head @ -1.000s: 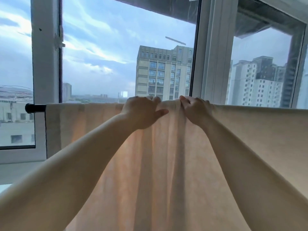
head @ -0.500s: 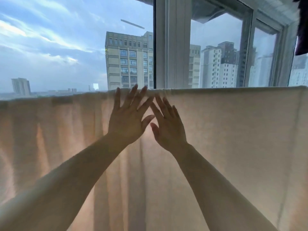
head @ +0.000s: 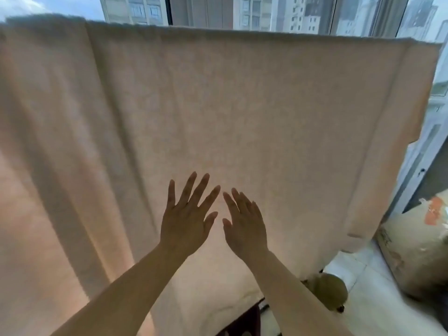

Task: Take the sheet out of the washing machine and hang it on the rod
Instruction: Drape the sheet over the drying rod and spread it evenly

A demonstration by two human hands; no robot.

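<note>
The sheet point(head: 242, 105) hangs draped over its top fold, which runs side to side across the upper part of the view, so its long axis lies level while the cloth falls straight down. The rod beneath that fold is fully covered and cannot be seen. The sheet's left part runs off the frame edge, and its lower hem is hidden behind the person's forearms; only the right edge and lower right corner show, hanging free near the window frame point(head: 426, 146). Vertical folds gather on the left half, while the right half lies smoother, with daylight glowing through it.

The left hand point(head: 185, 221) and the right hand point(head: 244, 226) are raised side by side in front of the cloth, near each other but apart. Both are released, fingers straight and spread, grasping nothing. Whether the palms touch the sheet or hover just off it cannot be told from this angle.

Above the fold, tall buildings point(head: 257, 13) show through the glass, cut off at the top. At lower right a bulky pale sack point(head: 417, 253) stands on the sill; its orange marking is too blurred to read. A rounded greenish object point(head: 329, 291) sits just beside it, partly hidden and hard to identify.
</note>
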